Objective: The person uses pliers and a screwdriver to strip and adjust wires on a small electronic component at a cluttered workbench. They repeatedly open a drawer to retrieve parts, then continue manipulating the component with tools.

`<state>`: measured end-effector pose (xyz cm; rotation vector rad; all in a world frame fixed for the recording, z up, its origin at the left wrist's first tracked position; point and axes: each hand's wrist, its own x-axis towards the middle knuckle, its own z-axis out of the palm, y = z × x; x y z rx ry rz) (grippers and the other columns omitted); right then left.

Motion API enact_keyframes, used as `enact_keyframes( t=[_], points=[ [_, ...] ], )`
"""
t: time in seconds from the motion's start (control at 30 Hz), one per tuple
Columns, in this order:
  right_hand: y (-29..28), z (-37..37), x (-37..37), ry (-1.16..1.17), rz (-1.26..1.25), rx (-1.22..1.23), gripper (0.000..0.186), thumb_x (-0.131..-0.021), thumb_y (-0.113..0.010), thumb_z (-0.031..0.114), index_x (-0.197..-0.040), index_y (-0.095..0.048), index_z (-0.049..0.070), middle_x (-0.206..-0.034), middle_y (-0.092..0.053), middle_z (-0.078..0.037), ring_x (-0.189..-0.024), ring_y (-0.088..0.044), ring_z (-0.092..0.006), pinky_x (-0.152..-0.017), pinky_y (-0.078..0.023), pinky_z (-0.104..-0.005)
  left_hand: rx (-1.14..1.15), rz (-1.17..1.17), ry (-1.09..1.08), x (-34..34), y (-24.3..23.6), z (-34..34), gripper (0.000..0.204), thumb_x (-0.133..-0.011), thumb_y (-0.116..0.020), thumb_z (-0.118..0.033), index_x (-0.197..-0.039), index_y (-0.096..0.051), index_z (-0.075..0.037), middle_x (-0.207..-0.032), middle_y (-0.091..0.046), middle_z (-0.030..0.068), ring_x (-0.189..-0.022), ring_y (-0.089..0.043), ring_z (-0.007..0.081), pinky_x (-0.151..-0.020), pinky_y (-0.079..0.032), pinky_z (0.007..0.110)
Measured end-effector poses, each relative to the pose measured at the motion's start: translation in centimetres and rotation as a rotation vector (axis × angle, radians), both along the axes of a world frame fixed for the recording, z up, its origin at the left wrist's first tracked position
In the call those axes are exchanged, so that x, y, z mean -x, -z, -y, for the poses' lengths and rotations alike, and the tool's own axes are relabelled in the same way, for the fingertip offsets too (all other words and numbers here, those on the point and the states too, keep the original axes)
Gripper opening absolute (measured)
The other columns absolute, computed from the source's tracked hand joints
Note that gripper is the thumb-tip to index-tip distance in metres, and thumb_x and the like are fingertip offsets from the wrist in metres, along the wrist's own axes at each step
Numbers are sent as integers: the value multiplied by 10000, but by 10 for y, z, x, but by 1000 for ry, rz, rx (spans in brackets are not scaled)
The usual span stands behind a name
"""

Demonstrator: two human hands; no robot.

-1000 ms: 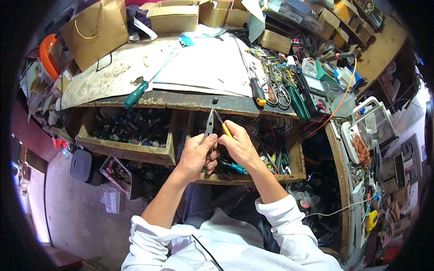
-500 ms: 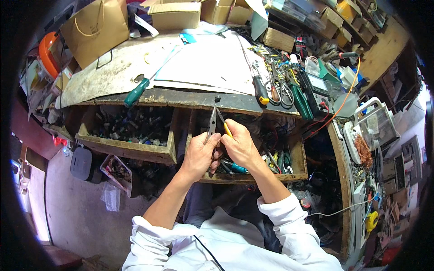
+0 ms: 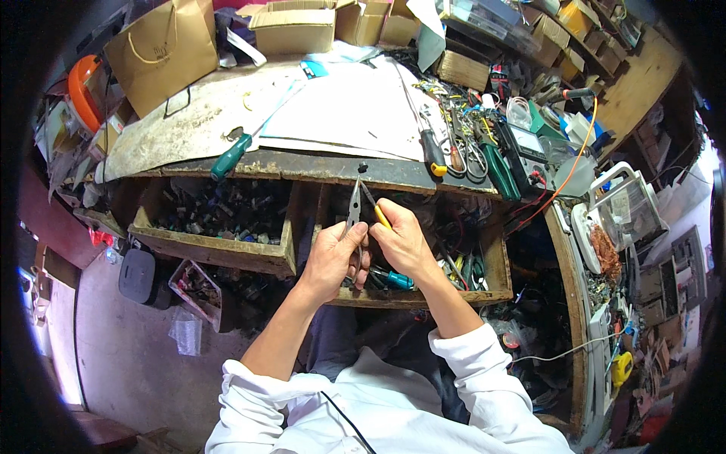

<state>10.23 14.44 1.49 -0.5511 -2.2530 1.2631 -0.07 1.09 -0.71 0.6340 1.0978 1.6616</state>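
Observation:
My left hand [image 3: 333,259] is closed around long-nose pliers [image 3: 354,203], their jaws pointing away from me. My right hand [image 3: 402,244] grips a slim tool with a yellow handle [image 3: 383,218]; its thin shaft reaches up to the plier tips. Whether anything small sits between the tips is too small to tell. Just beyond them, a small black piece [image 3: 363,166] lies on the bench's dark front edge [image 3: 310,163]. Both hands are over the open right drawer [image 3: 495,265], which holds tools and wires, including a teal-handled one [image 3: 398,279].
The left drawer [image 3: 283,250] holds many small dark parts. Screwdrivers [image 3: 231,156] [image 3: 432,157], tool piles and a meter [image 3: 525,144] lie on the bench. Cardboard boxes [image 3: 291,30] and a paper bag [image 3: 160,57] stand behind. A plastic-lidded appliance [image 3: 626,208] sits at right.
Both hands and their tools have shifted very slightly to the right since a second ago, keeping the same grip and the same position relative to each other.

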Motion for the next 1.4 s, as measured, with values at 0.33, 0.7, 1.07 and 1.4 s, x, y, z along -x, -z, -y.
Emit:
enact_keyframes(
  t=[0.33, 0.7, 1.07, 1.4],
  points=[
    [-24, 8, -6, 62, 83, -325, 113, -866, -575, 56, -841, -497, -23, -731, -582, -263, -714, -594, -481, -638, -481, -489, -37, -230, -155, -11, 5, -5, 278, -1086, -514, -279, -1081, -597, -13, -821, -698, 77, -631, -695, 150, -580, -582, 284],
    [-38, 10, -9, 46, 191, -395, 114, -862, -556, 85, -834, -520, -20, -788, -624, -279, -801, -616, -512, -710, -495, -567, -3, -331, -194, -15, -4, -3, 239, -1093, -489, -223, -1109, -592, -8, -779, -673, 60, -611, -664, 137, -543, -533, 276],
    [-33, 19, -8, 154, 221, -465, 155, -837, -597, 85, -862, -480, -14, -777, -588, -269, -790, -578, -505, -672, -465, -545, 63, -154, -162, -14, -9, -5, 254, -1085, -521, -249, -895, -519, -79, -646, -476, -33, -493, -452, 65, -422, -372, 251],
    [-18, 38, -3, 319, 229, -555, 211, -878, -659, 194, -923, -516, 46, -847, -591, -191, -776, -626, -443, -661, -503, -519, 87, -245, -200, -13, -9, -5, 288, -1081, -534, -257, -869, -537, -63, -619, -476, -23, -452, -437, 75, -386, -342, 267]
  ],
)
